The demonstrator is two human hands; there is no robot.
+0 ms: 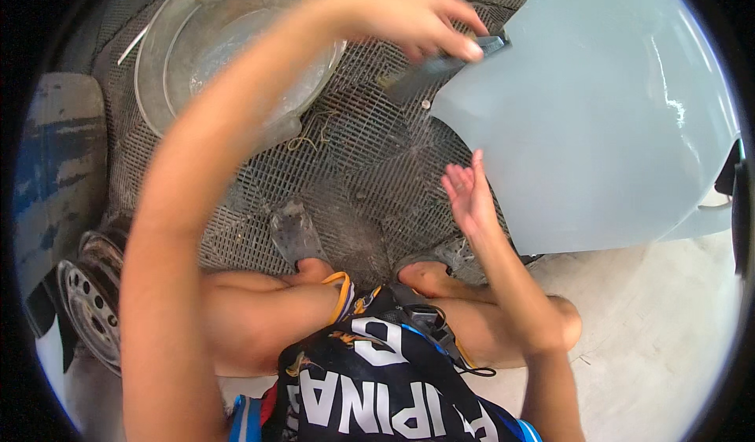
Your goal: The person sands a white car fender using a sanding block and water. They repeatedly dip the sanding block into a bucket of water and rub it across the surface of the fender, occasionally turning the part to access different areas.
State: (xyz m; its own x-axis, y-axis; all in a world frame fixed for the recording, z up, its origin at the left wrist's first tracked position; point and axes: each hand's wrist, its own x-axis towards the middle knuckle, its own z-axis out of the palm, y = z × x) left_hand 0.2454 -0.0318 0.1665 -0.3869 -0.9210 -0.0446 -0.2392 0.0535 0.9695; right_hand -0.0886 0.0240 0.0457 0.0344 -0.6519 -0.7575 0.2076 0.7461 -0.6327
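A large smooth pale grey panel (pixel 598 119), like a car body part, fills the right side. My left hand (pixel 417 23) reaches across to the panel's upper left edge. Its fingers close on a dark sanding block (pixel 492 45) touching that edge. A dark, motion-smeared strip (pixel 421 79) hangs below the block; I cannot make out whether it is sandpaper. Beside the panel's lower left edge, my right hand (pixel 472 202) is empty, palm turned up and fingers stretched out. Whether it touches the panel is unclear.
A wide translucent basin (pixel 149 80) with some water stands at the upper left on black ribbed matting (pixel 362 159). Steel wheels (pixel 82 300) and a scuffed blue panel (pixel 63 159) are at the left. A small round cap (pixel 425 104) lies near the grey panel.
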